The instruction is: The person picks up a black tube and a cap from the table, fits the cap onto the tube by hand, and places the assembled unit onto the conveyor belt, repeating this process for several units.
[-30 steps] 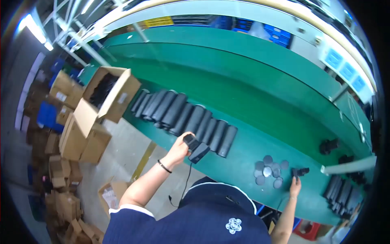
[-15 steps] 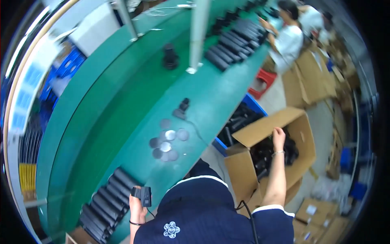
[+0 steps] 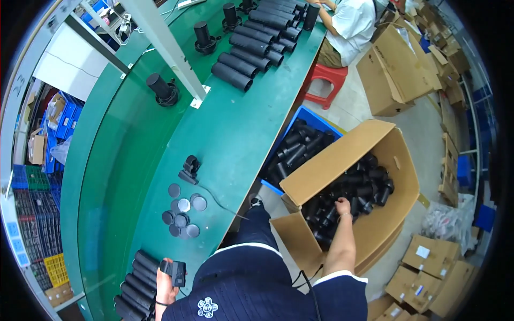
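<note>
Now: left hand [image 3: 165,283] around boxy black tool [image 3: 176,272] — right hand [image 3: 342,206] gripping smooth black tube [image 3: 327,215] inside cardboard box [image 3: 399,160].

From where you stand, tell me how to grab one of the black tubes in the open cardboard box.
Come from above, as the right hand does. The black tubes lie jumbled in the cardboard box, so wrap the round body of a top one, probably mid-length.

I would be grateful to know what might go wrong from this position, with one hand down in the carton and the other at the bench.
1. The right hand reaches among loosely piled black tubes in the cardboard box; pulling one may shift others.
2. The left hand holds a black handheld device by the green bench edge, behind the turned body; it could knock the row of tubes there.
</note>
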Demonstrator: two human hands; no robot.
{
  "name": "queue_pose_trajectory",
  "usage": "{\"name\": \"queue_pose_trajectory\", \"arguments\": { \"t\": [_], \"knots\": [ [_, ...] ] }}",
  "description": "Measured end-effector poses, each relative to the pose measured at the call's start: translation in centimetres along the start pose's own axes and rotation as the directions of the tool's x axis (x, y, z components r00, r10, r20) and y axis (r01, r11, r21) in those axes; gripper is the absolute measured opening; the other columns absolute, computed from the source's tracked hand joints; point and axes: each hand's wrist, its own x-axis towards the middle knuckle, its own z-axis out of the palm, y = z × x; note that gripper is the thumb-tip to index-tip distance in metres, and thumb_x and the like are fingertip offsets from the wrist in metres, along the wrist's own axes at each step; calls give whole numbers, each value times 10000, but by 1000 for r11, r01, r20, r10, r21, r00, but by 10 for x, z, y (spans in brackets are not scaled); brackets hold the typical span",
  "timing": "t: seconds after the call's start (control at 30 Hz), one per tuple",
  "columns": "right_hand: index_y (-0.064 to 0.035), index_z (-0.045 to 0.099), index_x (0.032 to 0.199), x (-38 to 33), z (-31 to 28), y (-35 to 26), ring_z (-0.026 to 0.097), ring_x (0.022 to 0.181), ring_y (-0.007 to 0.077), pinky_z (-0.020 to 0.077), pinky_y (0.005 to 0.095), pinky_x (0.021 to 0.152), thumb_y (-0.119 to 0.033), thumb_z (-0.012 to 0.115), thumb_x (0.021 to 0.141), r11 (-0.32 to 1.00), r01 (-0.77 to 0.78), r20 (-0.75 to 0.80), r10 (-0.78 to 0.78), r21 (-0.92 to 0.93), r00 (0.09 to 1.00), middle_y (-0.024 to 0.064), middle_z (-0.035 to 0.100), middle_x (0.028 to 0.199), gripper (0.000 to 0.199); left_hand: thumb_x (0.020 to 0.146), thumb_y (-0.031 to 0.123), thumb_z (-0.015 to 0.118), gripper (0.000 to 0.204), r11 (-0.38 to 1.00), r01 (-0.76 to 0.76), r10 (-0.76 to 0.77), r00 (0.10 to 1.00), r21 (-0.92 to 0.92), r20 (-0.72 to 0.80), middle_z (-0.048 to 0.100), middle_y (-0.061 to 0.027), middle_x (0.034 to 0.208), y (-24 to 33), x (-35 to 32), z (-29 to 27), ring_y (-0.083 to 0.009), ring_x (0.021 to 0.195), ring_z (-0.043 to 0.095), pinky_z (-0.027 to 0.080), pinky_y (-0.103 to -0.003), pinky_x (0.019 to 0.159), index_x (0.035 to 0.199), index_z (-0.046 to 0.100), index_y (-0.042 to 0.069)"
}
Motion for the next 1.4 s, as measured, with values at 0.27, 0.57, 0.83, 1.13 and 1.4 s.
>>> {"name": "queue_pose_trajectory", "arguments": {
  "t": [0.27, 0.57, 0.83, 1.13, 1.4],
  "knots": [
    [-201, 449, 1357, 69, -1, -65, 436, 1250, 368, 382, 502, 1003, -379, 691, 762, 890, -238, 89, 293, -388, 952, 175, 461, 1344, 667, 953, 284, 482, 206, 986, 153, -141, 978, 68, -151, 614, -97, 751, -16, 5, 19, -241, 542, 605, 503, -328, 475, 915, 520, 85],
    [-248, 644, 1088, 80, 65, -41, 535, 1090, 225, 432, 442, 868, -483, 460, 893, 625, -311, -225, 216, -715, 950, 12, 563, 1144, 357, 946, 295, 476, 213, 928, 156, -142, 988, 338, -66, 466, 38, 546, 1, 26, 63, -63, 311, 354, 191, -224, 259, 831, 553, 133],
    [-16, 646, 1021, 142, 0, 53, 572, 902, 257, 448, 391, 814, -285, 633, 822, 992, -43, 82, 33, 118, 996, 121, 661, 984, 335, 971, 368, 437, 247, 970, 25, -29, 1000, 243, 10, 506, -5, 586, -4, 18, 29, -59, 405, 419, 259, -213, 321, 946, 557, 154],
    [-31, 549, 837, -14, -201, -62, 453, 755, 117, 408, 261, 688, -24, 605, 770, 881, 197, -96, -173, 429, 980, -8, 508, 784, 88, 960, 304, 441, 217, 990, -17, 7, 997, 140, 73, 470, 6, 570, 21, 10, 9, -75, 402, 392, 256, -235, 340, 863, 546, 141],
    [19, 542, 937, -195, -210, -378, 482, 799, 160, 405, 286, 744, -24, 720, 707, 566, 726, -39, -778, 390, 627, 50, 492, 826, 294, 961, 262, 459, 191, 989, -74, 87, 992, -131, 95, 491, 16, 665, -7, 16, -54, -81, 490, 429, 317, -233, 411, 865, 545, 121]
  ]
}}
